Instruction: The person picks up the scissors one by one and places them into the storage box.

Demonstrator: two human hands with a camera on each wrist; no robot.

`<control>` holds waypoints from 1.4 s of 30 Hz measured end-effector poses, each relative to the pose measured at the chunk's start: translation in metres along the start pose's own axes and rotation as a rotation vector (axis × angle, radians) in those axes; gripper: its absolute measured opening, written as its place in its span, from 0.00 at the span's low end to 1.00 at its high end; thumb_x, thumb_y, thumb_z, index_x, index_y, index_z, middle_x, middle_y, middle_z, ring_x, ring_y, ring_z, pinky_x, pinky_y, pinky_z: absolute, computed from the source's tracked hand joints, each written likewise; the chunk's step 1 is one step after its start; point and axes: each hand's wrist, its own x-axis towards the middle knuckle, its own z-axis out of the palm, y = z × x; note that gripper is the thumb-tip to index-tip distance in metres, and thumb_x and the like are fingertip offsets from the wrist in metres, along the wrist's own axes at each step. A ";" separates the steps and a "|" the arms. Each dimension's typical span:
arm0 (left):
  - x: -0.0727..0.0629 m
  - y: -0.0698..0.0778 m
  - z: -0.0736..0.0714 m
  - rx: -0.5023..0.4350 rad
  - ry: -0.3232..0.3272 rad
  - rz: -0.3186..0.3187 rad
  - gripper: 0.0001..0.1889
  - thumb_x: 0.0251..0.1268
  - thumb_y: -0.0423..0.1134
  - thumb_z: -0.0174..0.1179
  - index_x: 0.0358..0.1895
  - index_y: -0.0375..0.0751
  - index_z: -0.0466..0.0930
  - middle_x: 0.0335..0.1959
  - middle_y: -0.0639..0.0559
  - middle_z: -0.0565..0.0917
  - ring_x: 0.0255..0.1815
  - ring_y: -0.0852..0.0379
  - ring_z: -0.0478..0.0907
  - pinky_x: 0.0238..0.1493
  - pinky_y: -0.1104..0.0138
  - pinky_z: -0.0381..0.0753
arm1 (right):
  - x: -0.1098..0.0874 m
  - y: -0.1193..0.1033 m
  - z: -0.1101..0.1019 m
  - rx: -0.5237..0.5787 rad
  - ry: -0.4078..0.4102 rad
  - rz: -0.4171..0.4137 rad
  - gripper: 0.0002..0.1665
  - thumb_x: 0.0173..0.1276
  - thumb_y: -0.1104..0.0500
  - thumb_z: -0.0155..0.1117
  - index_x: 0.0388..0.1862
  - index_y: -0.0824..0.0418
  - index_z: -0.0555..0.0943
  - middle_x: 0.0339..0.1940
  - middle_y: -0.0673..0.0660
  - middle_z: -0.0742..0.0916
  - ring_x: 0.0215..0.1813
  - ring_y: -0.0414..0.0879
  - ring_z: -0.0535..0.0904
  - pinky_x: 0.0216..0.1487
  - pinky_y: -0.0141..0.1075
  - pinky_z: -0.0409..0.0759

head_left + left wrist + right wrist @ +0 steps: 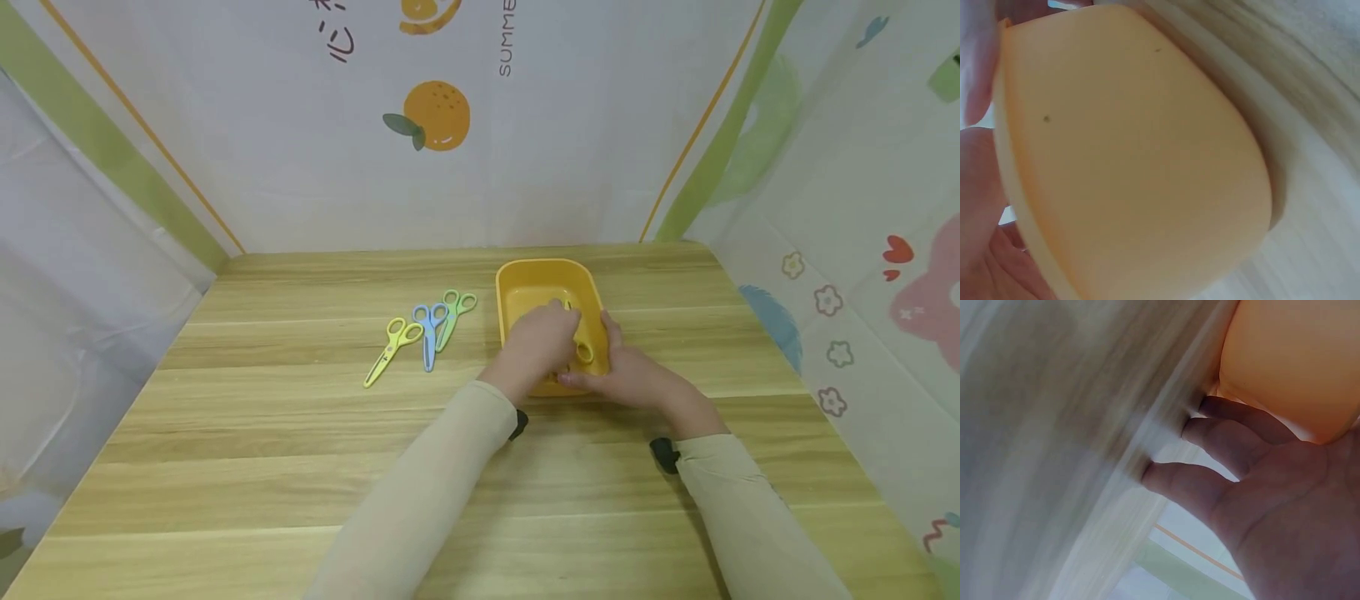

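In the head view, my left hand reaches down into a yellow plastic bin. Its fingertips are hidden, so I cannot tell what they hold. Beside them in the bin a yellow scissors handle shows. The left wrist view has the bin's outer wall close up, fingers at its rim. My right hand spans the bin's near right corner, thumb along the near rim. In the right wrist view its fingers are spread and fairly straight, tips on the table beside the bin.
Left of the bin, three scissors lie on the wooden table: yellow, blue and green. The blue and green ones lie close together. Printed white cloth stands around the table's back and sides.
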 end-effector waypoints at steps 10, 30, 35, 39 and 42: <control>-0.012 -0.015 -0.014 -0.047 0.116 -0.038 0.14 0.79 0.47 0.60 0.60 0.49 0.83 0.53 0.50 0.86 0.50 0.52 0.85 0.51 0.55 0.87 | -0.001 -0.003 -0.001 0.003 0.007 0.009 0.85 0.63 0.23 0.69 0.86 0.64 0.23 0.72 0.82 0.75 0.74 0.68 0.76 0.78 0.63 0.70; -0.074 -0.071 -0.044 -0.247 0.293 -0.266 0.20 0.80 0.51 0.59 0.66 0.47 0.83 0.67 0.46 0.85 0.47 0.45 0.88 0.40 0.54 0.88 | 0.001 -0.002 0.002 -0.016 0.005 0.073 0.88 0.59 0.19 0.68 0.87 0.60 0.22 0.75 0.83 0.72 0.77 0.71 0.73 0.79 0.64 0.68; -0.088 -0.092 -0.046 -0.329 0.317 -0.359 0.21 0.79 0.50 0.58 0.66 0.45 0.82 0.65 0.46 0.86 0.57 0.43 0.87 0.49 0.50 0.87 | 0.000 -0.002 0.002 -0.012 0.012 0.066 0.88 0.58 0.19 0.69 0.87 0.61 0.23 0.74 0.83 0.73 0.75 0.70 0.74 0.79 0.63 0.69; -0.098 -0.112 -0.036 -0.370 0.312 -0.435 0.21 0.79 0.48 0.57 0.66 0.41 0.82 0.66 0.42 0.84 0.61 0.42 0.84 0.54 0.47 0.86 | -0.001 -0.003 0.002 0.001 0.012 0.064 0.88 0.58 0.19 0.70 0.87 0.62 0.23 0.74 0.83 0.73 0.75 0.70 0.74 0.79 0.63 0.68; -0.105 -0.128 -0.024 -0.386 0.295 -0.472 0.21 0.78 0.45 0.57 0.66 0.37 0.81 0.66 0.38 0.83 0.64 0.39 0.83 0.60 0.45 0.84 | -0.001 -0.003 0.001 -0.003 0.015 0.065 0.88 0.58 0.19 0.70 0.87 0.62 0.23 0.73 0.83 0.73 0.75 0.69 0.74 0.79 0.63 0.68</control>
